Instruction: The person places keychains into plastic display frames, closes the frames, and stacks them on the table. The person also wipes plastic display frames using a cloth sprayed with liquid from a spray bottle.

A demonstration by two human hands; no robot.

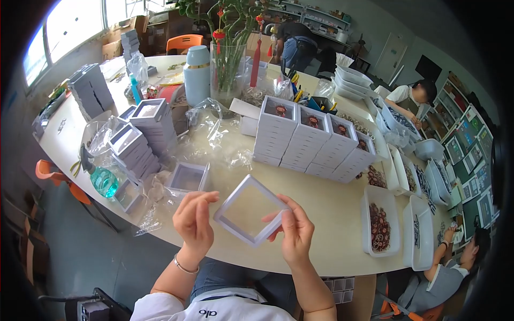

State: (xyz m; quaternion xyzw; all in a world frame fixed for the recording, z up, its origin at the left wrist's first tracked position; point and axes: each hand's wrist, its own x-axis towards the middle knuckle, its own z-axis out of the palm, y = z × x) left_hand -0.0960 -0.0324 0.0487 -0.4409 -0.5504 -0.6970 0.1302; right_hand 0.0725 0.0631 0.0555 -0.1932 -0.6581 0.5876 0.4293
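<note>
My right hand (296,229) grips a white square display frame (231,204) at its right corner, thumb in front and fingers behind. The frame is tilted on one corner, and the tabletop shows through its clear middle. Just left of it, my left hand (194,222) has its fingers curled and the thumb near the index finger, apart from the frame. Whether something small is pinched there is not visible. Behind the left hand another white frame (187,177) lies on the table among crumpled clear plastic (155,198).
Stacked white boxes with red-brown charms (308,140) stand ahead. More frame stacks (134,147) and a spray bottle (103,181) are at left. A tray of red-brown keyrings (380,224) sits at right. A vase (227,75) stands behind; other people work at right and in back.
</note>
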